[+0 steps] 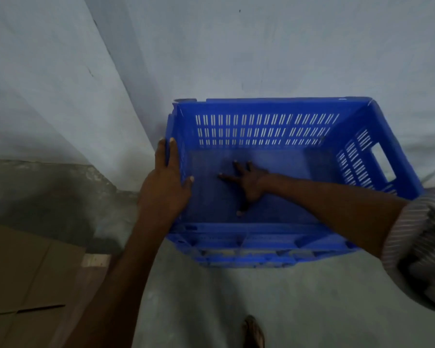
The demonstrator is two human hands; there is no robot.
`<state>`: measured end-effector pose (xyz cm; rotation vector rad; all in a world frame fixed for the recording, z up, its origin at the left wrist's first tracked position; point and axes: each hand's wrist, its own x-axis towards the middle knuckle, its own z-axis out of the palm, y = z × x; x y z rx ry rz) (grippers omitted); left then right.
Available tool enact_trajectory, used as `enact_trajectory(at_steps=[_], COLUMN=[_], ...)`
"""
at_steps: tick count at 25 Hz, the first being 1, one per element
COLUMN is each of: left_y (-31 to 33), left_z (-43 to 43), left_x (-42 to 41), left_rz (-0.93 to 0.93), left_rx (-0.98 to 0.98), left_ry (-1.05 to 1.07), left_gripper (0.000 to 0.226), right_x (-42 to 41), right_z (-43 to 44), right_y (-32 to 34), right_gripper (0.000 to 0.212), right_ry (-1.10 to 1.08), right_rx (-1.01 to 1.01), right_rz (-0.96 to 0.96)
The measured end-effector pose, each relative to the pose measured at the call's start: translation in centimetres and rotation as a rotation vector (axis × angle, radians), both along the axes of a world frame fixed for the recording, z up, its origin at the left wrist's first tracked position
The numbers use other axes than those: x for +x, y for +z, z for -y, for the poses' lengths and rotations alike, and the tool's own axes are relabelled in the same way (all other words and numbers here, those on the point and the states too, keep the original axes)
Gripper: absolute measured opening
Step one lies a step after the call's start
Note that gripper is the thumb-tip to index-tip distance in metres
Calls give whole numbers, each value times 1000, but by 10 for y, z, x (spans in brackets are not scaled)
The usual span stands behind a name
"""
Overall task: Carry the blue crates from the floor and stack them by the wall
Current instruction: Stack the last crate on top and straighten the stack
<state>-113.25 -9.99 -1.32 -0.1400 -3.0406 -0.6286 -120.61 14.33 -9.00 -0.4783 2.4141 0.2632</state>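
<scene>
Gripping blue crate (261,131) left rim, left hand (166,183); right hand (250,182) splayed flat inside on its floor

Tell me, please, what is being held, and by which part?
The left hand grips the blue crate by its left rim; the right hand rests flat on its floor.

Storeroom or warehouse corner, this one: bare concrete floor (274,310), plain scuffed painted wall (261,46), flattened cardboard (23,272) lying at the left, and a slotted blue crate (274,101) stacked on lower crates (249,258) against that wall.
</scene>
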Motion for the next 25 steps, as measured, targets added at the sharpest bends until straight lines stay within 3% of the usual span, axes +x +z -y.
enact_trajectory(at_steps=[2, 5, 8, 10, 11, 16, 19, 25], left_y=[-2, 6, 13, 9, 6, 9, 10, 8], left_z=[1, 7, 4, 3, 6, 2, 3, 4], left_x=[5, 8, 36, 63, 71, 78, 78, 75], left_rz=[6, 34, -16, -19, -28, -20, -3, -13], left_rx=[21, 73, -14, -87, -137, -183, -205, -226], left_ry=[-27, -11, -63, -67, -76, -88, -85, -79], left_gripper=[91, 88, 87, 91, 92, 87, 83, 76], right_x=[13, 49, 130, 187, 203, 205, 205, 198], right_z=[6, 8, -15, -26, -25, -12, -19, -19], right_y=[16, 71, 103, 105, 102, 104, 102, 98], right_gripper=[131, 80, 67, 75, 79, 78, 80, 83], right_ry=[-26, -208, -459, -504, -496, -485, -559, -596], right_rx=[-76, -435, -436, -321, -246, -92, -141, -149], right_rz=[55, 103, -314, -666, -740, -706, -566, -513])
